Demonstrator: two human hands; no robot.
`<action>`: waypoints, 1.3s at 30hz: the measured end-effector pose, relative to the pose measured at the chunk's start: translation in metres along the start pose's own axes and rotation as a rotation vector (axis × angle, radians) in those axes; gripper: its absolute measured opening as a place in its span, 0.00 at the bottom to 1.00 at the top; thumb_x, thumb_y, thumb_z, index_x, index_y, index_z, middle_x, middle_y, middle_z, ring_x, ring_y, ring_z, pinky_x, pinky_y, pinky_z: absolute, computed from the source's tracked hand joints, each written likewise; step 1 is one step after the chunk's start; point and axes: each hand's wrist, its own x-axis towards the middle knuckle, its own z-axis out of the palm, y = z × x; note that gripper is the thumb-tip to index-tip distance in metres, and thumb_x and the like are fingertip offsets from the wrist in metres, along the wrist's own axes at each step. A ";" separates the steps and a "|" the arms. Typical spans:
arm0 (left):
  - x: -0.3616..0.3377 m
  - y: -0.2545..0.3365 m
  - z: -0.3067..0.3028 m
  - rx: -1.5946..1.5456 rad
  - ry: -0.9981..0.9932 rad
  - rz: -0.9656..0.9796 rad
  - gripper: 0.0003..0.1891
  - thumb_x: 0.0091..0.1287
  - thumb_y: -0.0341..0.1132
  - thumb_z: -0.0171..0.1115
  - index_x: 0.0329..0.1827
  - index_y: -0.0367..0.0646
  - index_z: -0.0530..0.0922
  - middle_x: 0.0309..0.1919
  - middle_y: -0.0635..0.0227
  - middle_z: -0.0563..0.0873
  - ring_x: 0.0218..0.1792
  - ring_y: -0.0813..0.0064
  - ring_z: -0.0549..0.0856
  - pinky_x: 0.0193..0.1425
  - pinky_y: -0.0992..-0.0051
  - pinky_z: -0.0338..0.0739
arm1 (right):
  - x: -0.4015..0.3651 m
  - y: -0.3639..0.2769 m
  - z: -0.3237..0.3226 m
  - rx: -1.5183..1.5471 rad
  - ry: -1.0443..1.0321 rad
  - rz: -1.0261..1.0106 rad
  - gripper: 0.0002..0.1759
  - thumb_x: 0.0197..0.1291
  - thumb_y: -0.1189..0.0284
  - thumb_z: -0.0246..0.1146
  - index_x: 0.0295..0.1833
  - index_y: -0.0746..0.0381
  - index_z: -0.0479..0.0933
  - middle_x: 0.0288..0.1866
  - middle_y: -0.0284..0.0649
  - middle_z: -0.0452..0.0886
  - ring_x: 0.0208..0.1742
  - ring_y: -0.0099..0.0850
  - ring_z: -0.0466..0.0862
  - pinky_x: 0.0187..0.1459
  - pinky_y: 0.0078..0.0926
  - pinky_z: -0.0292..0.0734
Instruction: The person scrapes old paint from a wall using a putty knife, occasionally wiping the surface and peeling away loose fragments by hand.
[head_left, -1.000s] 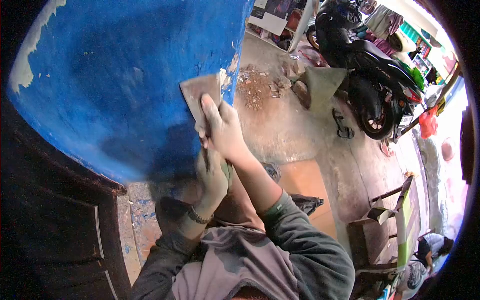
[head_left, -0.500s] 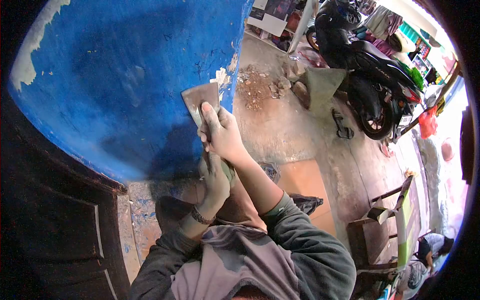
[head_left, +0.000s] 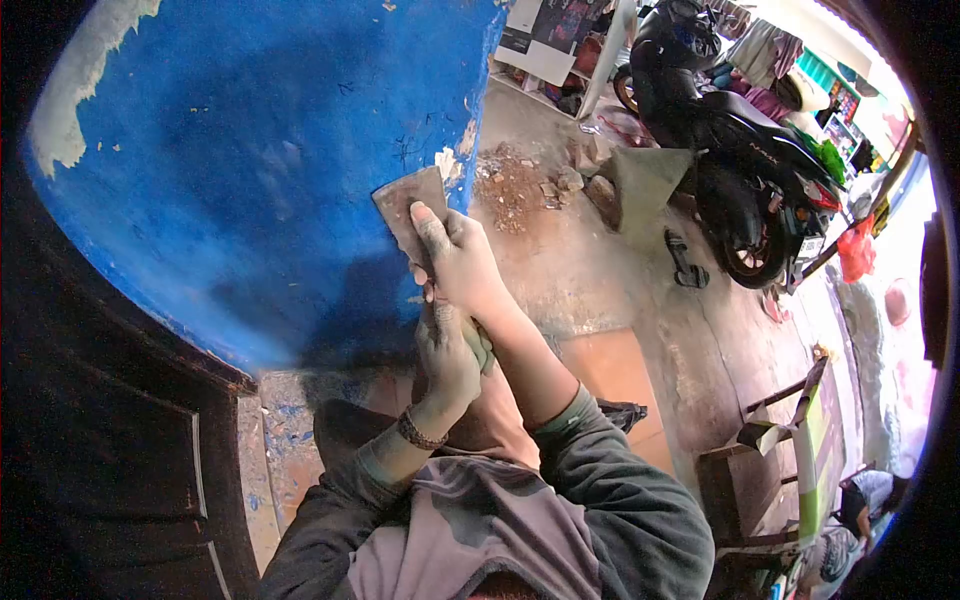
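Mid-scrape, by the looks of it. The scraper (head_left: 405,205) is laid flat on the blue wall (head_left: 250,180), close to the edge where a chipped patch (head_left: 447,163) shows. The right hand (head_left: 465,265) is closed over the blade's neck, forefinger pressed along it, and the left hand (head_left: 447,360) is wrapped tight round the handle below. A shallow angle and steady pressure are probably called for next, or the wall gets gouged.

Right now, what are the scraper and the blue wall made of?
The scraper looks like thin metal: a flat, dull grey-brown blade smeared with dust. The blue wall looks like plaster or cement under blue paint, as pale, rough patches show where paint has flaked off.
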 end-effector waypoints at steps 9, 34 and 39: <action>-0.006 -0.008 0.001 -0.068 0.015 -0.102 0.19 0.74 0.52 0.42 0.49 0.47 0.73 0.32 0.71 0.78 0.24 0.79 0.78 0.27 0.78 0.73 | -0.006 -0.002 -0.003 -0.115 -0.046 0.110 0.21 0.68 0.57 0.54 0.32 0.65 0.71 0.16 0.35 0.73 0.12 0.22 0.71 0.14 0.22 0.66; -0.010 0.041 -0.034 0.577 -0.250 0.143 0.12 0.73 0.40 0.52 0.42 0.39 0.67 0.25 0.68 0.74 0.25 0.73 0.74 0.33 0.72 0.71 | -0.109 0.059 -0.048 -0.101 0.053 0.100 0.21 0.72 0.63 0.50 0.60 0.67 0.71 0.33 0.37 0.80 0.28 0.20 0.76 0.31 0.19 0.74; 0.004 0.063 0.000 0.976 -0.066 0.830 0.21 0.69 0.33 0.52 0.60 0.29 0.64 0.60 0.43 0.68 0.62 0.51 0.70 0.67 0.60 0.63 | -0.104 0.042 -0.067 -0.210 0.033 -0.232 0.20 0.65 0.75 0.57 0.62 0.69 0.70 0.42 0.40 0.82 0.43 0.18 0.77 0.45 0.18 0.73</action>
